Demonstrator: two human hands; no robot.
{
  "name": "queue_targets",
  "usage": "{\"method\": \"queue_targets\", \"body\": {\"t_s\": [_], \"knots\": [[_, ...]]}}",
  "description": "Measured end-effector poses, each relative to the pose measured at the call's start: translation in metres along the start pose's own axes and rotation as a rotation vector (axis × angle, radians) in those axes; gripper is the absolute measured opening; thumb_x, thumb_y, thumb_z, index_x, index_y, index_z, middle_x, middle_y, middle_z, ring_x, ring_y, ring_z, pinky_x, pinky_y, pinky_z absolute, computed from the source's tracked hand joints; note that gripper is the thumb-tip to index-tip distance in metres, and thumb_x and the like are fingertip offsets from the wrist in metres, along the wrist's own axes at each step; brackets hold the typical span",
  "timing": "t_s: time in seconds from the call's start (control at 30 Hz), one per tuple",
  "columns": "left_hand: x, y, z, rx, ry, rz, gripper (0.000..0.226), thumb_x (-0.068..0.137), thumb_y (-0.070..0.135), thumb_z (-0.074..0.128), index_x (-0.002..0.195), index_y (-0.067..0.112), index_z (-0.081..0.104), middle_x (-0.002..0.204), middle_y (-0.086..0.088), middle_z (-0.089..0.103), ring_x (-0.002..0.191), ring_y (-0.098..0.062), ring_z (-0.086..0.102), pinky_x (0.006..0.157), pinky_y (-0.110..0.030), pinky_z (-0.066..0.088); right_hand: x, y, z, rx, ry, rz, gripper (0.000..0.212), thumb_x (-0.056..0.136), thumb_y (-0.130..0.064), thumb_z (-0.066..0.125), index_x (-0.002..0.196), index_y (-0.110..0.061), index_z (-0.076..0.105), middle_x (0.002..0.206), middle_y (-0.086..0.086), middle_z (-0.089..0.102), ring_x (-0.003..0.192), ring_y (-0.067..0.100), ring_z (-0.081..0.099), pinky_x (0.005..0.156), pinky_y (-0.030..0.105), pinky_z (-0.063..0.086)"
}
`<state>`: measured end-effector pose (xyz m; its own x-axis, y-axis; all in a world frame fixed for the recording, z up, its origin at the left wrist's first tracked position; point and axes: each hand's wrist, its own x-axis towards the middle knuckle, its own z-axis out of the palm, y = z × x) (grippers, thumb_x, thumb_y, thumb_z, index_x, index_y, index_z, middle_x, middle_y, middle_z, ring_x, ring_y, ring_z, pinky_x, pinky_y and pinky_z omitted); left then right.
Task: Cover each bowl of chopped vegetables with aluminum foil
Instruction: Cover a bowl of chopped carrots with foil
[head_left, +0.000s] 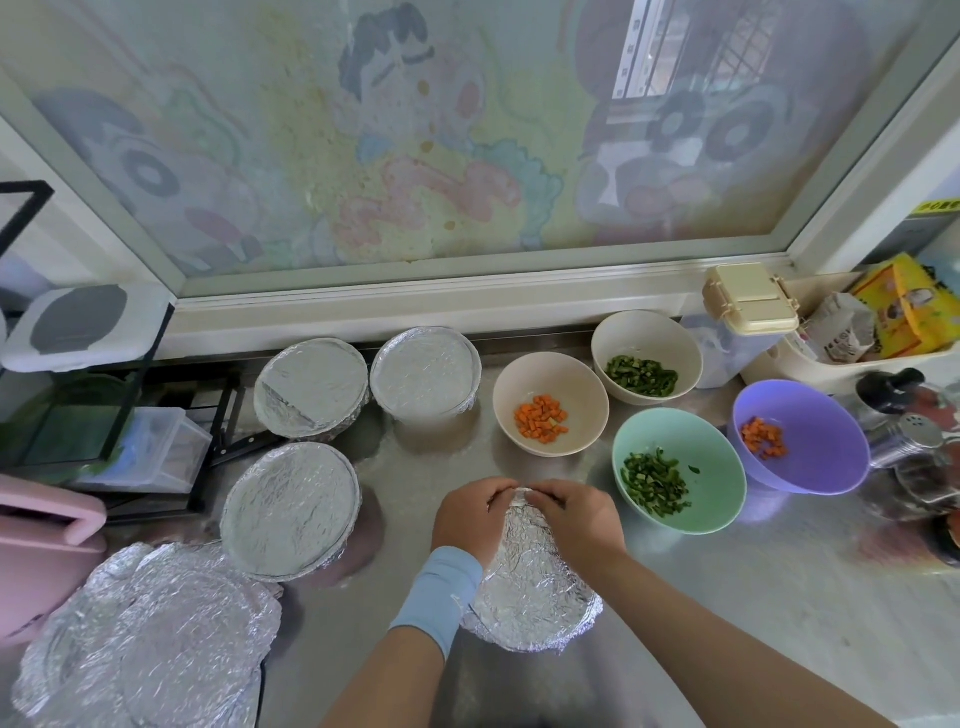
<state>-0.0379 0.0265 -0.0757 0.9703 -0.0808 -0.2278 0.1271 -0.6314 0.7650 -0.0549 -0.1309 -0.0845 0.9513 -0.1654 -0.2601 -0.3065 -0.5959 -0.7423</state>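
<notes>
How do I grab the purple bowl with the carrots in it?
Take the purple bowl by its near rim, coming from the front. It stands upright and its wall flares outward, so the rim probably gives fingers a lip. The green bowl sits close on its left and metal shakers crowd its right; only the counter in front looks free.

The shiny steel desk (753, 597) bears a back-left foil-covered bowl (311, 384), with a second foil-covered bowl (425, 370) just beside it and a third foil-covered bowl (291, 506) nearer. A loose stack of crinkled foil sheets (150, 644) lies at the near left. A fourth foil-wrapped bowl (530, 587) sits front and middle. To the right stand four uncovered bowls: a beige bowl of diced carrot (550, 374), a beige bowl of chopped greens (644, 332), a mint-green bowl of chopped greens (717, 457) and a purple bowl of diced carrot (831, 441).
</notes>
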Motion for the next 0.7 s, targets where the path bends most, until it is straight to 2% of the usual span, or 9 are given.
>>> {"method": "queue_targets", "body": {"t_s": [0.2,0.33,0.43,0.5,0.6,0.7], "knots": [[-0.003,0.004,0.001,0.046,0.029,-0.032,0.020,0.098,0.027,0.054,0.105,0.027,0.073,0.100,0.011,0.073,0.090,-0.007,0.064,0.083,-0.025,0.051,0.002,-0.001,-0.001,-0.061,-0.033,-0.062,0.014,0.090,-0.042,0.065,0.099,-0.038,0.075,0.080,-0.022,0.070,0.073,-0.002,0.060,0.066,0.019,0.046],[-0.008,0.003,0.001,0.089,0.069,-0.063,0.020,0.099,0.024,0.050,0.104,0.027,0.069,0.098,0.012,0.071,0.087,-0.008,0.062,0.077,-0.020,0.047,0.000,0.002,-0.001,-0.129,0.096,-0.150,0.018,0.088,-0.034,0.069,0.106,-0.029,0.071,0.106,-0.017,0.062,0.099,0.004,0.052,0.081,0.021,0.042],[-0.008,0.003,-0.001,0.073,0.054,-0.073,0.023,0.096,0.020,0.049,0.104,0.027,0.069,0.100,0.011,0.071,0.093,-0.010,0.064,0.082,-0.024,0.051,-0.003,0.003,0.001,-0.100,0.126,-0.121,0.007,0.087,-0.033,0.070,0.090,-0.027,0.073,0.088,-0.014,0.066,0.086,0.007,0.058,0.074,0.027,0.048],[-0.008,0.004,0.000,0.083,0.014,-0.024,0.031,0.096,0.016,0.047,0.113,0.029,0.070,0.111,0.010,0.071,0.102,-0.010,0.064,0.090,-0.023,0.050,-0.005,0.003,0.004,-0.094,0.111,-0.120,0.010,0.089,-0.034,0.068,0.089,-0.028,0.075,0.077,-0.012,0.071,0.072,0.008,0.063,0.067,0.032,0.053],[-0.008,0.007,0.001,0.113,-0.017,0.005,0.038,0.095,0.013,0.047,0.120,0.031,0.070,0.121,0.012,0.069,0.110,-0.009,0.062,0.095,-0.018,0.045,-0.005,0.003,0.005,-0.111,0.100,-0.106,0.015,0.091,-0.039,0.064,0.098,-0.032,0.075,0.081,-0.013,0.074,0.072,0.008,0.066,0.068,0.033,0.055],[-0.010,0.006,0.004,0.068,0.027,-0.020,0.025,0.096,0.029,0.054,0.113,0.033,0.072,0.113,0.015,0.071,0.104,-0.005,0.063,0.092,-0.019,0.048,-0.004,0.004,0.004,-0.148,0.086,-0.113,0.017,0.093,-0.041,0.062,0.100,-0.033,0.075,0.084,-0.012,0.074,0.075,0.010,0.067,0.069,0.031,0.054]]}}
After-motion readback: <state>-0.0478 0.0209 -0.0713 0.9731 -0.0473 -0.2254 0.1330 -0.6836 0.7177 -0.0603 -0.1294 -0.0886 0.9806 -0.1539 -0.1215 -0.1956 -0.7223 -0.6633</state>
